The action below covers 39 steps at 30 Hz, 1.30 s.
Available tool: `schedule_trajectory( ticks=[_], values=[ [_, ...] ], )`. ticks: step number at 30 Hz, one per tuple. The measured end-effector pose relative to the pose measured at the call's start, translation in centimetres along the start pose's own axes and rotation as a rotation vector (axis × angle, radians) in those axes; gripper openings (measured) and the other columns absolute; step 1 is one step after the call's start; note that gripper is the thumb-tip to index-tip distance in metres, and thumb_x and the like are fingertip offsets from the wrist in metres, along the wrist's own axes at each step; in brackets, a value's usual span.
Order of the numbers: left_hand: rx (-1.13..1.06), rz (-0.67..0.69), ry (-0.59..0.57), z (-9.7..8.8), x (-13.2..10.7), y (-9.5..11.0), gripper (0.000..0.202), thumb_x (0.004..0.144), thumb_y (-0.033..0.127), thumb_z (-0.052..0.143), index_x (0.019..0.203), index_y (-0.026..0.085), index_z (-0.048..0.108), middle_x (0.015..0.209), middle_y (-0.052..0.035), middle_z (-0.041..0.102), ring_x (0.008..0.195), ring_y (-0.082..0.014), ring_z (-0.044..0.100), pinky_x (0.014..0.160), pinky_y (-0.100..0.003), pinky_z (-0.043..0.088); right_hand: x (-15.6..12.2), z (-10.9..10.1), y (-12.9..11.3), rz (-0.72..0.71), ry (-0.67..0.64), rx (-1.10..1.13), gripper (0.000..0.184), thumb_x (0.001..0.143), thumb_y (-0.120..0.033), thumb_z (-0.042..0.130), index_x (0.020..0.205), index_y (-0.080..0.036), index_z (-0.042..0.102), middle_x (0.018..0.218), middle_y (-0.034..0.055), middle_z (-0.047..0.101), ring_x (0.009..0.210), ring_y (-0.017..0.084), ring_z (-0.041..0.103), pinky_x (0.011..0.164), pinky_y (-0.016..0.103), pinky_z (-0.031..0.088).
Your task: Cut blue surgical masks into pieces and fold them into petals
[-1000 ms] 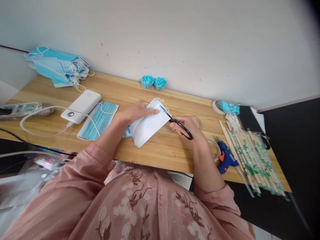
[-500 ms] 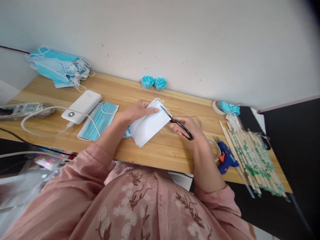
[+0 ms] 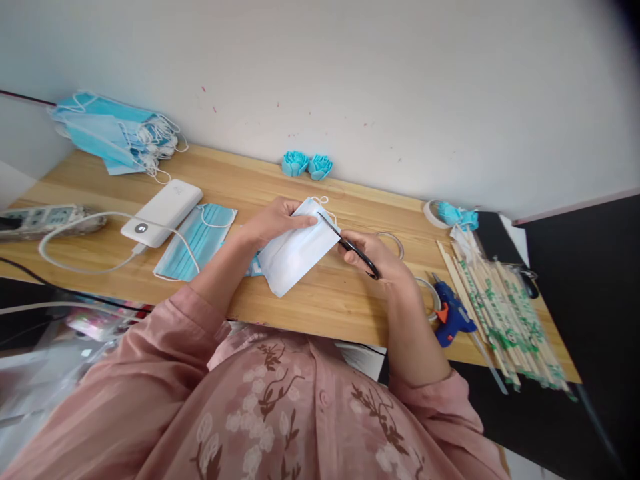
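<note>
My left hand (image 3: 270,223) pinches the top edge of a white face mask (image 3: 295,253), holding it just above the wooden table (image 3: 320,307). In my right hand (image 3: 380,257) are black-handled scissors (image 3: 353,248), fingers through the loops, blades against the mask's upper right edge near its ear loop. Another blue mask (image 3: 197,240) lies flat to the left of my left arm.
A white power bank (image 3: 163,212) with its cable lies at the left, beyond it a pile of blue masks (image 3: 117,133) and a power strip (image 3: 43,219). Two blue fabric roses (image 3: 306,164) sit by the wall. At the right lie a blue glue gun (image 3: 453,317), tape rolls and several wrapped chopsticks (image 3: 505,313).
The scissor blades have closed a little on the mask's edge and my right hand has edged slightly left. My left hand and the mask stay in place.
</note>
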<state>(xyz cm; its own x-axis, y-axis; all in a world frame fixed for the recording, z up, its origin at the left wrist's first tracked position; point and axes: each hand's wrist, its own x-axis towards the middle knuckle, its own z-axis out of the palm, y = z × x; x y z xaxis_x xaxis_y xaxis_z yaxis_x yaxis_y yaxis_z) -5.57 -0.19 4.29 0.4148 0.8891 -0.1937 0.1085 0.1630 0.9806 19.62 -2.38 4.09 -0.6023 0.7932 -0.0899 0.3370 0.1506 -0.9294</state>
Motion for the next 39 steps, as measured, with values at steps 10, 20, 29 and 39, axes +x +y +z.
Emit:
schedule_trajectory(
  ticks=[10,20,29,39],
  values=[
    [0.017,0.032,-0.054,0.2,0.4,-0.2,0.041,0.063,0.046,0.081,0.082,0.012,0.068,0.073,-0.0024,0.065,0.06,-0.0122,0.054,0.055,-0.024,0.042,0.1,0.4,0.3,-0.015,-0.042,0.028,0.064,0.074,-0.081,0.059,0.087,-0.018,0.055,0.072,-0.0022,0.04,0.063,0.011,0.032,0.055,0.025,0.027],
    [0.054,0.032,-0.074,0.3,0.5,-0.4,0.038,0.065,0.046,0.078,0.08,0.012,0.068,0.073,-0.0019,0.066,0.061,-0.0126,0.056,0.054,-0.023,0.044,0.2,0.8,0.2,0.051,0.003,0.043,0.049,0.076,-0.065,0.066,0.087,-0.018,0.058,0.069,-0.0029,0.044,0.059,0.01,0.036,0.054,0.024,0.031],
    [0.067,0.007,-0.074,0.4,0.6,-0.4,0.039,0.065,0.046,0.078,0.08,0.011,0.07,0.072,-0.0029,0.067,0.059,-0.0135,0.057,0.054,-0.025,0.044,0.4,0.8,0.3,0.07,0.054,0.01,0.042,0.076,-0.057,0.07,0.077,-0.017,0.06,0.061,-0.0048,0.04,0.052,0.007,0.034,0.049,0.023,0.025],
    [0.099,0.018,-0.06,0.3,0.7,-0.6,0.042,0.066,0.048,0.077,0.081,0.01,0.07,0.072,-0.0033,0.067,0.059,-0.0133,0.057,0.053,-0.024,0.043,0.3,1.0,0.6,0.138,0.086,0.066,0.041,0.074,-0.056,0.074,0.077,-0.016,0.065,0.058,-0.0051,0.042,0.047,0.004,0.03,0.044,0.021,0.021]
  ],
)
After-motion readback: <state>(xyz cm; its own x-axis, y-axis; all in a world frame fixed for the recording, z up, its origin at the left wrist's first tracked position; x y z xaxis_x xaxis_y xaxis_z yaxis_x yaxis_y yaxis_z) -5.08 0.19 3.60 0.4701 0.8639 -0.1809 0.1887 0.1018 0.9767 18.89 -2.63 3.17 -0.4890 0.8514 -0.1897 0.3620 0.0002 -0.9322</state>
